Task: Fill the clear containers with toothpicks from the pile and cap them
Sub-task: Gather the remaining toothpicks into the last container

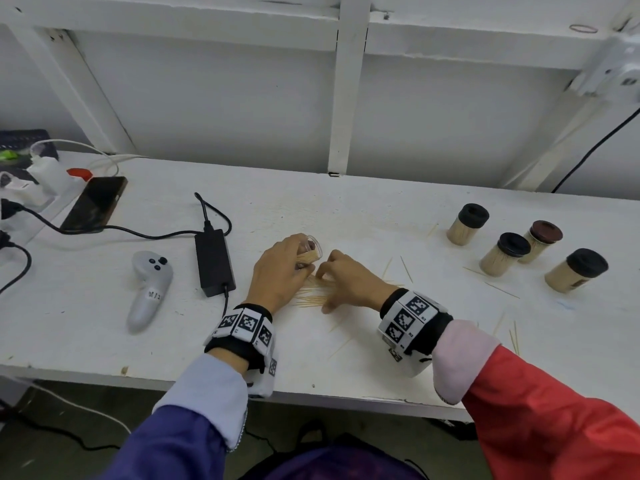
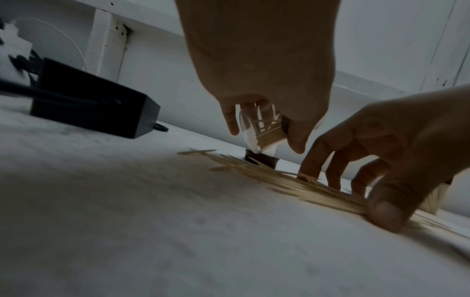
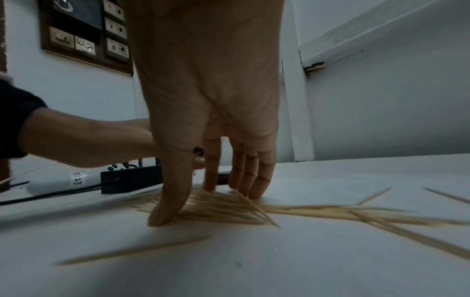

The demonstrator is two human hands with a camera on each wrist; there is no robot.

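Note:
My left hand (image 1: 284,268) grips a clear container (image 1: 311,251) that is tilted with its mouth toward the right hand and holds a partial bundle of toothpicks (image 2: 267,136). Just under and in front of it lies the toothpick pile (image 1: 311,299) on the white table. My right hand (image 1: 349,282) is spread over the pile, thumb (image 3: 167,201) on the near side and fingertips (image 3: 254,186) on the far side, touching the sticks. A dark cap (image 2: 262,160) stands on the table behind the container. Several filled, dark-capped containers (image 1: 504,254) stand at the right.
A black power adapter (image 1: 213,259) with its cable lies left of my left hand, with a grey controller (image 1: 149,289) and a phone (image 1: 95,204) further left. Loose toothpicks (image 1: 405,268) are scattered right of the pile. The table's front edge (image 1: 311,393) runs just below my wrists.

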